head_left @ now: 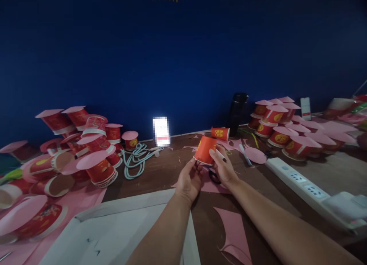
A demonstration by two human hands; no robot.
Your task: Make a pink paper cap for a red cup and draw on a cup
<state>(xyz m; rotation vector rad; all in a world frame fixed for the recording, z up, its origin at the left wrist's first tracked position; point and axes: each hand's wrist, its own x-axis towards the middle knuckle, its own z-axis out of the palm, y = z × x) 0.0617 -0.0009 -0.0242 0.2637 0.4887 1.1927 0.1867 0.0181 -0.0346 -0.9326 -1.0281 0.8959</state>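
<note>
A red paper cup (205, 150) is held up over the table, upside down and slightly tilted, its white rim at the bottom. My left hand (189, 179) is closed on the cup, gripping it from below at the rim. The fingers of my right hand (224, 167) touch the cup's right side, and a white pen with a dark end (220, 155) sits in that hand. Just behind, another red cup (220, 134) lies on its side. Dark scissor handles (213, 177) show partly behind my right hand, on pink paper scraps.
Red cups topped with pink discs crowd the left (101, 171) and right (302, 144). A power strip (298, 181), black bottle (237, 114), coiled pale cable (134, 161), white board (123, 234), pink disc (255, 155) and paper offcut (236, 234) lie about. A blue wall (183, 66) stands behind.
</note>
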